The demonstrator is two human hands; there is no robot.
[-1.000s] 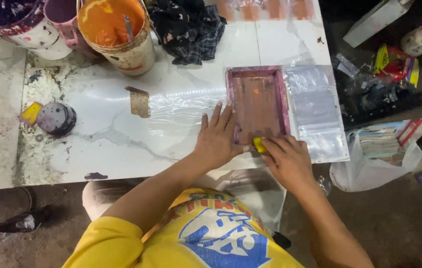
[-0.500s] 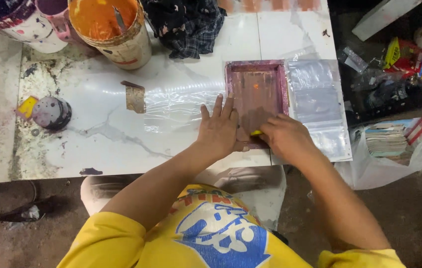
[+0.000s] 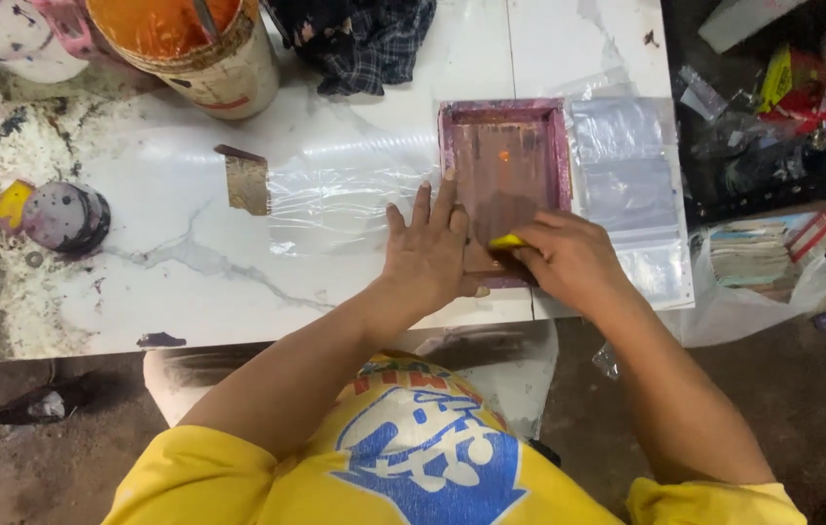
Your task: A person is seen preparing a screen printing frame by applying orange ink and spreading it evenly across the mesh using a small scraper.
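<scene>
1. Since a moment ago, both hands have slid a little way up the one small purple frame (image 3: 504,165); the frame has stayed put.
2. At the far left sits one small round purple pot (image 3: 67,217) with a yellow bit beside it.
3. One big bucket (image 3: 201,49) at the top holds orange paint with a stick in it.
4. One brown flat scraper (image 3: 247,182) lies on the white surface (image 3: 141,292), near a clear plastic sheet (image 3: 345,194).
5. One dark checked cloth (image 3: 360,39) lies at the top.
6. The left hand (image 3: 430,255) lies flat, fingers spread, pressing the frame's left edge.
7. The right hand (image 3: 570,261) has its fingers closed on one yellow wiper (image 3: 505,241), on the frame's screen.
8. Clear bags (image 3: 627,185) lie stacked right of the frame.
</scene>
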